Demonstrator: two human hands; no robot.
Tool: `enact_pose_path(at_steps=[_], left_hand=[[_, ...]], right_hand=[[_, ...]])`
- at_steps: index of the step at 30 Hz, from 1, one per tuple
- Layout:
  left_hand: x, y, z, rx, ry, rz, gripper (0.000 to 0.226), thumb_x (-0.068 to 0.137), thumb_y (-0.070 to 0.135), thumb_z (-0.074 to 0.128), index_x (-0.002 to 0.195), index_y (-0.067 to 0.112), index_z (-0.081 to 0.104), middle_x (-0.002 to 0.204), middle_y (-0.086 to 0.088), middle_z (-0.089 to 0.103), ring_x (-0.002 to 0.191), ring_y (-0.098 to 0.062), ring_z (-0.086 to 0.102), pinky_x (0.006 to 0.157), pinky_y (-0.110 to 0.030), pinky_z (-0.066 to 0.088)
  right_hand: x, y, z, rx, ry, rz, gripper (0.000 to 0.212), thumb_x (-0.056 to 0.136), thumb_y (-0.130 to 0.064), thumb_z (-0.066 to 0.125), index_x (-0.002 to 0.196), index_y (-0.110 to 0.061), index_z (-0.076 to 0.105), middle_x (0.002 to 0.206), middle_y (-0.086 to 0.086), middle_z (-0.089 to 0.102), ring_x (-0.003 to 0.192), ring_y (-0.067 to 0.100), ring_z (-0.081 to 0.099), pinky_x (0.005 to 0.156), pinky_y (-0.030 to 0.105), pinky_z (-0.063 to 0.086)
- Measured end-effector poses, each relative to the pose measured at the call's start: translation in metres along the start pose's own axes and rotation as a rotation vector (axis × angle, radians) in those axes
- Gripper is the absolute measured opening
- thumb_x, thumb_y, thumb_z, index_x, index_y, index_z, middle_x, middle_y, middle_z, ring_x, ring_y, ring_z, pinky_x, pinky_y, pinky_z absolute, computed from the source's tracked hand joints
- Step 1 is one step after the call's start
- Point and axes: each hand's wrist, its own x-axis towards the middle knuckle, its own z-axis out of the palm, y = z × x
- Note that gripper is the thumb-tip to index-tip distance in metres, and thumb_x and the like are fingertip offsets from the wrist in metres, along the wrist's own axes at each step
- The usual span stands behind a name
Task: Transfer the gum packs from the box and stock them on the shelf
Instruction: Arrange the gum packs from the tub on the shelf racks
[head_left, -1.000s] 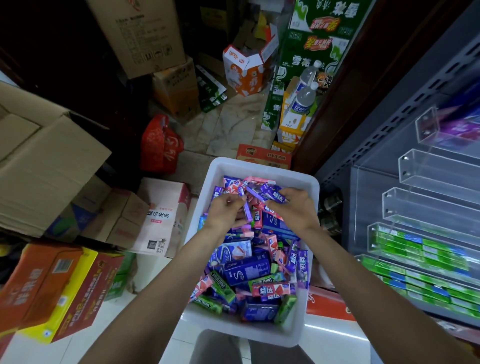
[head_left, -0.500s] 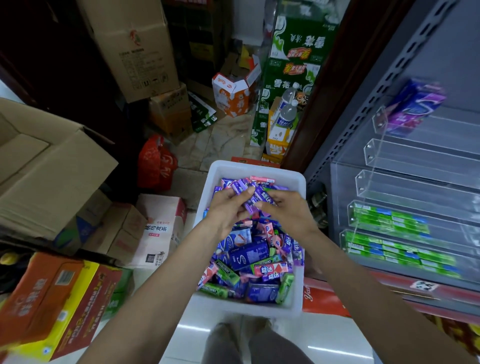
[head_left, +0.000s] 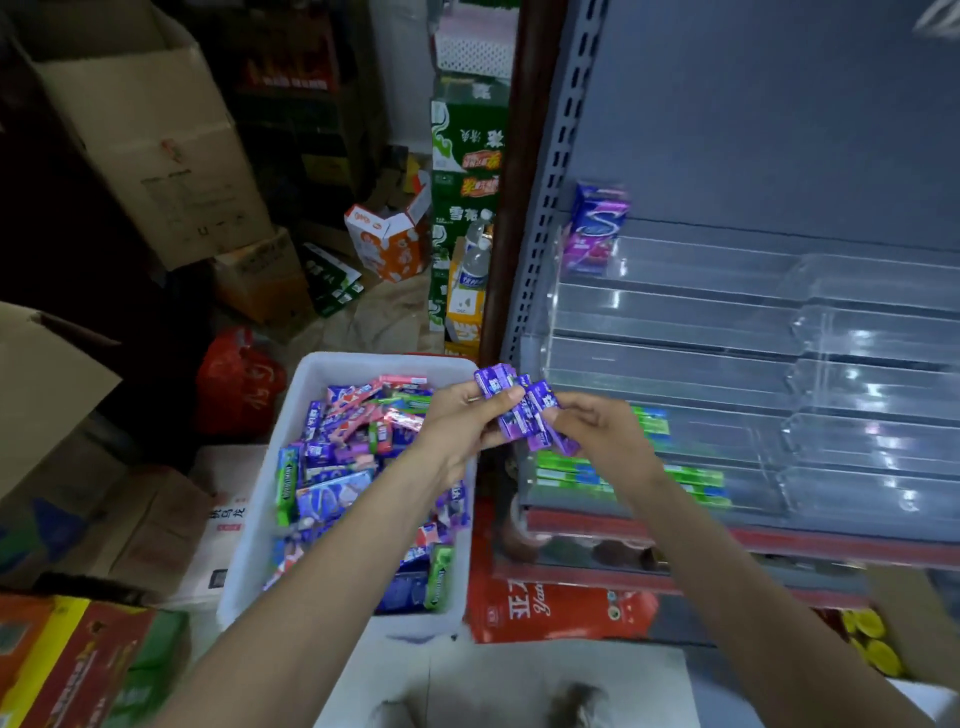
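A white plastic box (head_left: 270, 499) on the floor holds several mixed gum packs (head_left: 343, 467) in blue, purple, pink and green. My left hand (head_left: 457, 426) and my right hand (head_left: 597, 431) together hold a small bunch of purple gum packs (head_left: 524, 410) above the box's right rim, in front of the shelf. The shelf (head_left: 753, 332) has clear acrylic tiers. Green gum packs (head_left: 691, 478) lie in its lower tiers. A purple gum pack (head_left: 595, 228) stands at the top tier's left end.
Cardboard cartons (head_left: 156, 156) are stacked left and behind the box. A red bag (head_left: 234, 384) lies beside it, green cases (head_left: 467, 171) stand by the shelf post, and a red carton (head_left: 545, 608) sits under the shelf. Orange and red boxes (head_left: 67, 660) fill the near left.
Both hands rose out of the box with the purple packs and moved right toward the shelf. The view turned right, showing more of the shelf.
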Motion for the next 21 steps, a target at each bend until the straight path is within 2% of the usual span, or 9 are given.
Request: enact_pose_path(at_steps=[5, 10, 16, 20, 21], left_hand=[[0.012, -0.032, 0.09, 0.0, 0.001, 0.006, 0.007, 0.086, 0.007, 0.064, 0.092, 0.007, 0.067, 0.074, 0.0, 0.073, 0.065, -0.01, 0.069, 0.072, -0.03, 0.059], [0.017, -0.057, 0.156, -0.037, 0.065, 0.015, 0.005, 0.083, 0.005, 0.067, 0.087, 0.008, 0.067, 0.072, -0.002, 0.073, 0.063, -0.012, 0.069, 0.067, -0.03, 0.06], [0.016, -0.076, 0.201, -0.011, 0.134, -0.025, 0.007, 0.082, 0.002, 0.068, 0.083, 0.009, 0.065, 0.065, -0.002, 0.071, 0.057, -0.011, 0.067, 0.065, -0.03, 0.059], [0.017, -0.071, 0.213, -0.034, 0.223, 0.006, 0.008, 0.083, 0.0, 0.067, 0.082, 0.007, 0.063, 0.066, -0.002, 0.069, 0.053, -0.009, 0.066, 0.057, -0.025, 0.059], [0.016, -0.07, 0.212, -0.022, 0.253, 0.017, 0.009, 0.083, 0.0, 0.067, 0.082, 0.007, 0.063, 0.069, -0.003, 0.068, 0.053, -0.008, 0.065, 0.056, -0.025, 0.058]], right_hand=[[-0.01, 0.011, -0.095, 0.022, 0.015, 0.036, 0.015, 0.089, 0.001, 0.057, 0.102, 0.002, 0.065, 0.066, -0.008, 0.068, 0.053, -0.003, 0.061, 0.053, 0.011, 0.047], [-0.011, 0.024, -0.167, 0.016, -0.022, 0.063, 0.014, 0.09, -0.004, 0.057, 0.102, -0.004, 0.064, 0.079, 0.002, 0.065, 0.054, -0.007, 0.059, 0.056, 0.008, 0.046], [-0.003, 0.037, -0.204, 0.006, -0.008, 0.061, 0.018, 0.088, 0.001, 0.059, 0.105, -0.001, 0.063, 0.077, 0.0, 0.064, 0.052, -0.007, 0.06, 0.049, 0.007, 0.044], [0.007, 0.045, -0.22, -0.113, 0.004, 0.016, 0.023, 0.088, 0.002, 0.059, 0.109, -0.003, 0.064, 0.092, 0.006, 0.067, 0.07, 0.006, 0.061, 0.058, 0.012, 0.046], [0.01, 0.048, -0.225, -0.144, 0.014, 0.005, 0.025, 0.087, 0.003, 0.059, 0.111, -0.002, 0.064, 0.094, 0.007, 0.067, 0.069, 0.004, 0.061, 0.059, 0.013, 0.046]])
